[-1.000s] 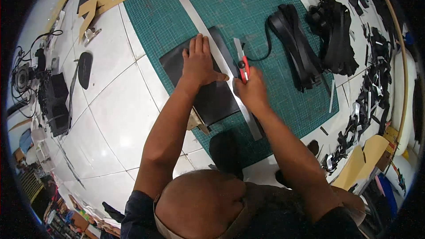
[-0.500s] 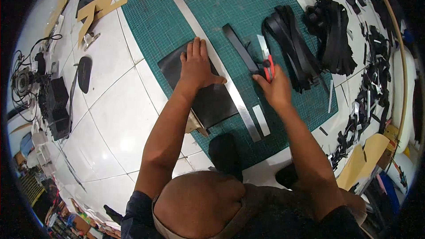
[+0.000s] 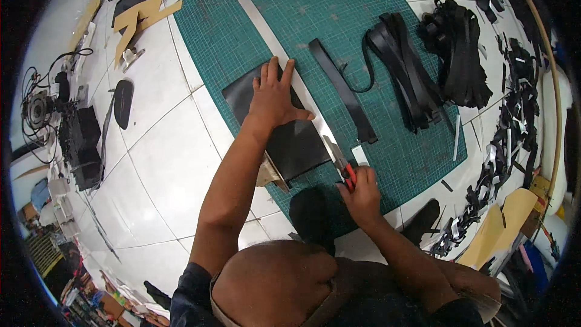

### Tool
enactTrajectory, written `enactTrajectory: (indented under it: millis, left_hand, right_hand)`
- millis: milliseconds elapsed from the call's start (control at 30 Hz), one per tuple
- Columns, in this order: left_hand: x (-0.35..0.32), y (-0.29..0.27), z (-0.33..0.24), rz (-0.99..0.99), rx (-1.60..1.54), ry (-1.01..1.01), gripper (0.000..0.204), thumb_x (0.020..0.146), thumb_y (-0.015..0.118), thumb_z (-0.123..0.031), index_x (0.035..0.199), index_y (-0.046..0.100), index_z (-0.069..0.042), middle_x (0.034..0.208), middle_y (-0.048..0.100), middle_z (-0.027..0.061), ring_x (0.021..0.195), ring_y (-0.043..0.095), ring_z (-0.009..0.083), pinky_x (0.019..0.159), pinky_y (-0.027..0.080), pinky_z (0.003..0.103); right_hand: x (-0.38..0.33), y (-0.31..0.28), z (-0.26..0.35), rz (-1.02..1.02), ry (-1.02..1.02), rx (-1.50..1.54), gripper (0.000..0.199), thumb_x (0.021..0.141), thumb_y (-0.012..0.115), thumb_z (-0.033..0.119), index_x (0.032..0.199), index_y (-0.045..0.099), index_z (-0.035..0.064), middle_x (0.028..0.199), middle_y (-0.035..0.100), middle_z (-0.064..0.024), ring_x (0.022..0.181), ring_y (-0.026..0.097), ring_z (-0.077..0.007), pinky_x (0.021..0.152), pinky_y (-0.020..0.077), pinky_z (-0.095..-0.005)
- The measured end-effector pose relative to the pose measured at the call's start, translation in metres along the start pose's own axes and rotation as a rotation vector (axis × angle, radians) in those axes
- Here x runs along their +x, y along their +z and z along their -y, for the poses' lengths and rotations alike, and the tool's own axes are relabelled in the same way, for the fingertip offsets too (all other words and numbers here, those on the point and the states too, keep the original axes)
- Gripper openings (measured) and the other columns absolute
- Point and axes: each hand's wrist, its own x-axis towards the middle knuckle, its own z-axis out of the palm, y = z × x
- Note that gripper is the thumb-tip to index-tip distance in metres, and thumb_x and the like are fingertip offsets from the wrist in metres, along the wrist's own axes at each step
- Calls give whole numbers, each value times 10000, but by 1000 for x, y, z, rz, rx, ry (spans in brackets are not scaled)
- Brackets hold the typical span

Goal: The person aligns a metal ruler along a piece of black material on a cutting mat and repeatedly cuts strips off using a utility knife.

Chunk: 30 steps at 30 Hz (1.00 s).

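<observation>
My left hand (image 3: 272,102) lies with fingers spread over a steel ruler (image 3: 264,27) and a black leather-like sheet (image 3: 298,150), pressing on both. The ruler runs slantwise along the sheet's right side. In my right hand (image 3: 364,198) is a red-handled utility knife (image 3: 349,173), its blade out over the ruler near the lower right corner of the sheet. I cannot tell whether the blade touches the sheet. Close to that hand lie a short white strip (image 3: 359,155), partly covered by it, and a longer black strap (image 3: 338,85).
A green cutting mat (image 3: 321,0) lies under the work. On its right are two bundles of black straps (image 3: 405,66) (image 3: 458,54). Black offcuts (image 3: 511,121) heap along the right. Tan card pieces (image 3: 142,15) and a black rounded piece (image 3: 123,104) lie on the tiles at left.
My right hand has brought the knife down and left, from beside the black strap to the ruler's lower end. My left hand stays on the ruler and sheet.
</observation>
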Motion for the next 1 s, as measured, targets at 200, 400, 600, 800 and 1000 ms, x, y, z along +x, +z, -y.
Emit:
enactTrajectory:
  millis: [200, 400, 600, 800, 1000]
  left_hand:
    - [-2, -2, 7, -13, -58, -15, 1307, 443, 926, -521, 1504, 302, -81, 1545, 199, 270, 1441, 219, 441, 1120, 281, 614]
    - [-8, -7, 11, 30, -171, 6, 1278, 448, 954, -421, 1483, 311, -37, 1531, 200, 293, 1428, 242, 454, 1153, 279, 558]
    - [-12, -6, 13, -23, -164, 27, 1242, 459, 953, -391, 1461, 331, -2, 1518, 208, 304, 1418, 255, 464, 1155, 274, 562]
    - [-13, -2, 14, -37, -174, 23, 1239, 455, 948, -414, 1449, 344, 11, 1512, 216, 309, 1433, 226, 452, 1157, 271, 550]
    - [-15, 5, 18, -76, -170, 47, 1258, 454, 940, -455, 1447, 338, 27, 1524, 241, 279, 1444, 211, 439, 1171, 254, 520]
  right_hand:
    - [3, 4, -1, 123, -31, -35, 344, 775, 746, 122, 982, 497, 5, 946, 524, -183, 874, 573, -401, 742, 493, -483]
    - [-4, 18, -3, 73, -23, 18, 366, 730, 794, 134, 944, 524, 10, 908, 538, -166, 830, 579, -367, 731, 486, -446]
    - [-3, 19, -7, 60, -97, 9, 373, 726, 792, 126, 951, 519, 6, 901, 532, -167, 834, 579, -364, 737, 486, -442]
    - [-5, 10, -2, 103, -29, 15, 357, 750, 775, 117, 983, 529, 4, 957, 562, -177, 877, 579, -382, 757, 482, -457]
    - [21, -15, -22, -140, -152, -153, 361, 783, 738, 133, 1046, 541, -16, 981, 564, -198, 893, 573, -405, 775, 469, -472]
